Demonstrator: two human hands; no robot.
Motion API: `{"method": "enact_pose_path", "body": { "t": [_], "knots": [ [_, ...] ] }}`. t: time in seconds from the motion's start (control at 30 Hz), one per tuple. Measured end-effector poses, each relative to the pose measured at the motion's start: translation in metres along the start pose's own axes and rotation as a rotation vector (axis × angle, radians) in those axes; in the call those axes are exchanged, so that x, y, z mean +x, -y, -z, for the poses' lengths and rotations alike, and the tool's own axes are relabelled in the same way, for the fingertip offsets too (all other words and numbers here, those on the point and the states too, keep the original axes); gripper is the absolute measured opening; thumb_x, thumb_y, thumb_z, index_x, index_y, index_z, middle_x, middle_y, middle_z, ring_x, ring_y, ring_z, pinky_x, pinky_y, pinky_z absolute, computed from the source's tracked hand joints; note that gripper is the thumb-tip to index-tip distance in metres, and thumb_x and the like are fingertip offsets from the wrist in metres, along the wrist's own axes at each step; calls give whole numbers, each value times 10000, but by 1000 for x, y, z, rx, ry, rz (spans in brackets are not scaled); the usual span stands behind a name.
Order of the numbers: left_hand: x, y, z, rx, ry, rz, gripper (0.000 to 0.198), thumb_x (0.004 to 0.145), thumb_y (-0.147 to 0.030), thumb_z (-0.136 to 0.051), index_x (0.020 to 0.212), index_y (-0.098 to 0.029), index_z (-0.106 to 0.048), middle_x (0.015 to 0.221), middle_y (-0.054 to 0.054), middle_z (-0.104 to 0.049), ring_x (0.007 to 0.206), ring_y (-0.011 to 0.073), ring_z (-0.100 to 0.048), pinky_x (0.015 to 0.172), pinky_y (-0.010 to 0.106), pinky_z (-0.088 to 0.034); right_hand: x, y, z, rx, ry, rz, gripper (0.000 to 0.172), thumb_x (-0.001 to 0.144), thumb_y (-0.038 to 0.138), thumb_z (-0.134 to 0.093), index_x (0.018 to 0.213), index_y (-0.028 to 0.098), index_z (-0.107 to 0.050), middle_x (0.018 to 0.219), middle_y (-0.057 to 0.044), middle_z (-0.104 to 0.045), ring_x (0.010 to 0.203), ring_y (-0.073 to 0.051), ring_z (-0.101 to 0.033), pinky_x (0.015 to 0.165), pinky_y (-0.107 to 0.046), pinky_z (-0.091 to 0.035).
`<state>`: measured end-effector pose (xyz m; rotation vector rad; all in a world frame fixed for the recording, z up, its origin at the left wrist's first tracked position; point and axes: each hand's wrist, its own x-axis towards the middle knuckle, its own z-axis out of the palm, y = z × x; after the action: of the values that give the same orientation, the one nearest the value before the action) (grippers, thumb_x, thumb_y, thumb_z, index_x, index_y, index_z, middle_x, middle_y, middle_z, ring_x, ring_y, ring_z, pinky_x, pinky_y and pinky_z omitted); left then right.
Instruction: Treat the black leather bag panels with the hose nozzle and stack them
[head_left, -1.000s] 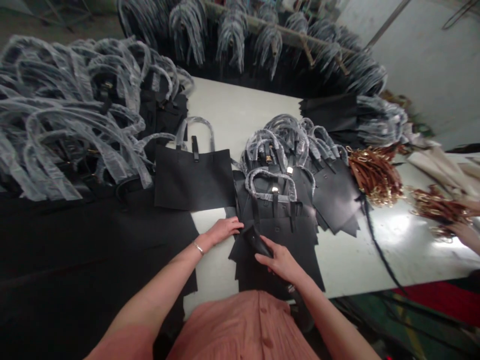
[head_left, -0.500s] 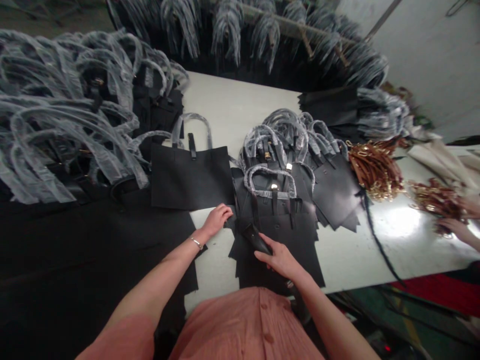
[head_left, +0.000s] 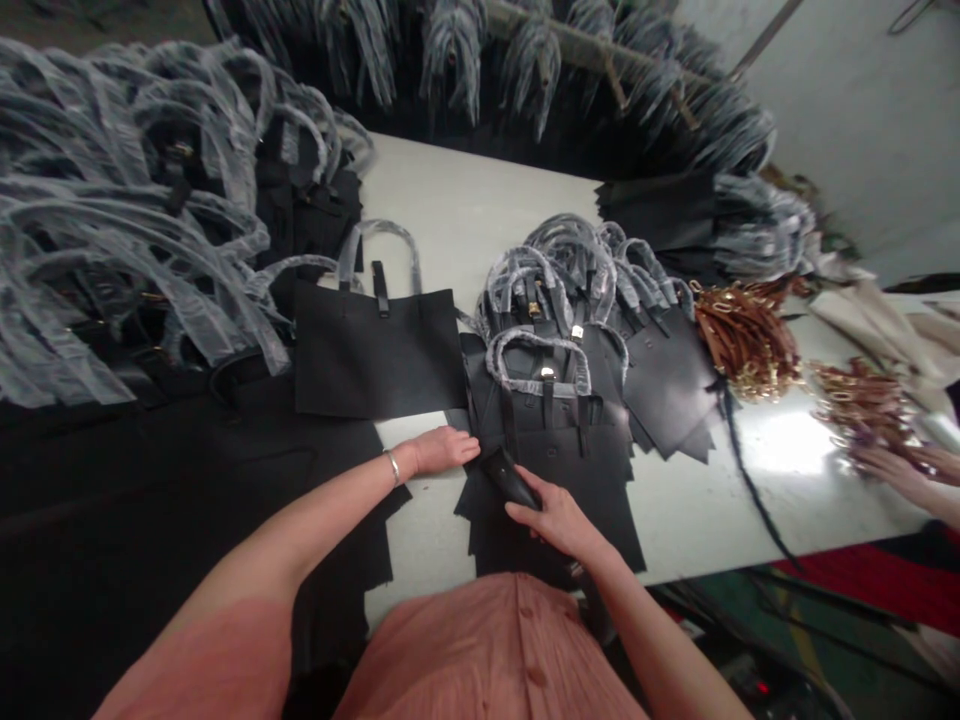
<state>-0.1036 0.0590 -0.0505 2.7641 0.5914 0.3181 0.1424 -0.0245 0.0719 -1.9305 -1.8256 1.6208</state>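
Observation:
My right hand [head_left: 553, 515] is wrapped round a black hand-held tool [head_left: 510, 480] whose exact kind I cannot make out. The tool's front end lies over a stack of black bag panels [head_left: 559, 530]. The top panel [head_left: 551, 440] bears a plastic-wrapped handle [head_left: 536, 382] and a short strap with a shiny clasp [head_left: 548, 376]. My left hand [head_left: 442, 450] is stretched out with its fingertips at the stack's left edge, near the tool's front end. It seems to hold nothing. A black panel with a wrapped handle [head_left: 379, 350] lies just beyond my left hand.
Wrapped handles [head_left: 135, 200] are heaped at the left above black panels [head_left: 187, 520]. Brown straps with gold hardware [head_left: 746, 335] lie on the white table [head_left: 772, 510] at the right, where another person's hands [head_left: 892, 475] handle more straps. A rack of wrapped handles [head_left: 525, 70] stands behind.
My left hand has moved right and slightly down to the stack's edge, its fingers straightening. My right hand with the tool has barely moved. The other person's hands have shifted left.

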Motion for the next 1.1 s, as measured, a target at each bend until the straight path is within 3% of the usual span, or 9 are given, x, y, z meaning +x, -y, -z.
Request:
{"method": "enact_pose_path", "body": {
  "t": [0.13,0.27,0.33,0.4,0.53,0.63,0.77,1.0,1.1],
  "knots": [
    [2,2,-4,3,12,92,191,921,-96,-402,933,-171,-577,859,59,-574,704,145,-541,585,255,-441,-1,2,0,-3,-9,-8,686,809,410,-626,1429,198,-423,654,25,-651,522,-142,-625,610,-279,-507],
    [2,5,-5,18,-189,521,221,965,-152,-348,986,-161,-568,917,58,-584,730,140,-574,609,246,-448,-2,5,1,-9,-11,-17,691,806,418,-629,1426,187,-431,633,24,-646,531,-149,-626,627,-289,-510],
    [-3,6,-5,-18,-284,614,235,981,-190,-338,996,-161,-571,947,60,-595,788,141,-592,662,244,-460,-2,4,1,-5,-9,-19,697,804,419,-632,1427,184,-428,637,21,-647,539,-151,-630,627,-288,-510],
    [-9,4,-3,-61,-281,491,240,983,-193,-345,1040,-180,-578,978,52,-610,844,137,-599,708,239,-462,-1,1,1,6,-7,-16,695,803,417,-632,1427,190,-427,668,14,-659,543,-151,-633,617,-285,-509],
    [-12,-3,5,-30,-96,117,231,957,-150,-389,1030,-207,-601,918,48,-626,792,143,-576,654,242,-444,1,-4,0,20,-3,0,693,802,429,-629,1428,213,-424,715,10,-673,546,-150,-635,598,-279,-507],
    [-5,-4,10,31,-21,-17,204,919,-98,-418,889,-180,-602,794,54,-602,685,148,-534,568,249,-403,-1,-1,1,9,-4,-14,713,796,428,-631,1434,194,-415,715,6,-679,539,-149,-638,604,-278,-515],
    [3,2,10,76,-50,-167,169,887,-78,-449,839,-174,-579,776,55,-586,664,151,-523,539,270,-360,-4,6,2,-20,-18,-19,730,764,402,-666,1424,195,-434,761,-3,-705,574,-154,-657,649,-281,-527],
    [4,2,-4,112,-105,-153,181,897,-93,-412,820,-177,-552,763,45,-555,631,149,-501,533,286,-355,-2,4,-1,-8,-54,-32,742,746,406,-686,1419,210,-441,824,-7,-707,581,-146,-657,646,-276,-531],
    [9,0,-5,94,-70,38,191,883,-62,-391,848,-168,-546,777,47,-558,610,153,-510,540,279,-382,-1,1,-3,31,-39,-32,731,760,396,-672,1425,211,-432,805,-6,-698,554,-138,-641,597,-263,-522]
  ]
}}
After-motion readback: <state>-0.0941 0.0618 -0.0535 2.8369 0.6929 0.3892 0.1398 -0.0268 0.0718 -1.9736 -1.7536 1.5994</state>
